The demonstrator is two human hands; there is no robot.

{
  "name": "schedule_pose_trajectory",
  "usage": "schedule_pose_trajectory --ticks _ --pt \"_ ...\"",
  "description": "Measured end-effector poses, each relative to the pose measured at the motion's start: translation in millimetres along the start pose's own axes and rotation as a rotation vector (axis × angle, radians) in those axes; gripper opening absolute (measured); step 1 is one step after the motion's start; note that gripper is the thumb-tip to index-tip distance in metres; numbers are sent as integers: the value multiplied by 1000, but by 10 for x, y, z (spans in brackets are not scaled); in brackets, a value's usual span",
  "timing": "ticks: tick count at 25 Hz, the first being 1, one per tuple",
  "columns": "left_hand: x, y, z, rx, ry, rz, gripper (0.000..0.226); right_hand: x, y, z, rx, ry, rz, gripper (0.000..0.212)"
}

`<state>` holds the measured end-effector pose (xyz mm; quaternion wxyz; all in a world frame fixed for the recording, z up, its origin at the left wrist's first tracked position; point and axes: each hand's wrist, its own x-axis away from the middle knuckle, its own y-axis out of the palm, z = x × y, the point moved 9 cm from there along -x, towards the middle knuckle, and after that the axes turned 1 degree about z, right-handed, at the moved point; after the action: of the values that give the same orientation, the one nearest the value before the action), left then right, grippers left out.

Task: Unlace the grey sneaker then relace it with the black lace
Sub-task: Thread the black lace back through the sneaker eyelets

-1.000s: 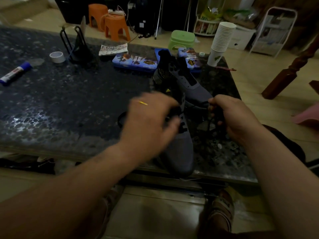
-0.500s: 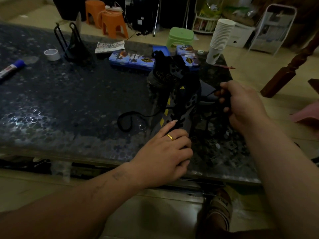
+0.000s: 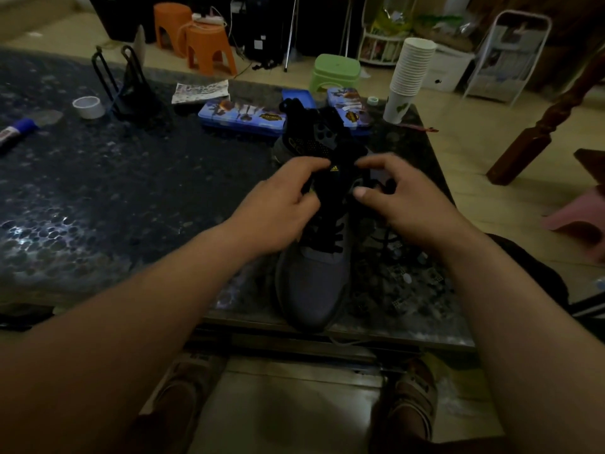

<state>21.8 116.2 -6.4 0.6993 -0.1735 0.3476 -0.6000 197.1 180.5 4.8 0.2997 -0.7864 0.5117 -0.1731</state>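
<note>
Both hands at the top eyelets of the grey sneaker [image 3: 314, 283]

Your sneaker sits on the counter [image 3: 131, 191] with its toe pointing back at you and hanging just over the near edge, which puts the eyelet rows straight under your eyes. The black lace [image 3: 324, 239] already crosses the lower eyelets, so I judge you are on the relacing, with the upper rows left to do. Your left hand [image 3: 281, 208] has its fingers curled round the left eyelet edge, holding the upper steady and open beside the tongue [image 3: 334, 173]. Your right hand [image 3: 409, 208] pinches thumb against forefinger at the right eyelet row, on what looks in this dim light like the lace, ready to feed it through; more of the lace trails loose on the counter just right of the sneaker
</note>
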Motion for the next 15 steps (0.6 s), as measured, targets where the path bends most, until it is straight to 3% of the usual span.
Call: schedule_pose_trajectory --ticks 3,6,11,15 --pt "-137 13 18 -128 45 -95 38 -17 1 -20 47 -64 -25 22" --pt "-183 -8 -38 -132 -47 -203 25 -22 -53 -80 63 -140 25 13" --pt "-96 -114 36 12 -98 -55 12 29 33 -321 83 -200 -48 17" --pt "71 -180 -105 47 -220 -55 7 54 199 -317 5 -125 -60 19"
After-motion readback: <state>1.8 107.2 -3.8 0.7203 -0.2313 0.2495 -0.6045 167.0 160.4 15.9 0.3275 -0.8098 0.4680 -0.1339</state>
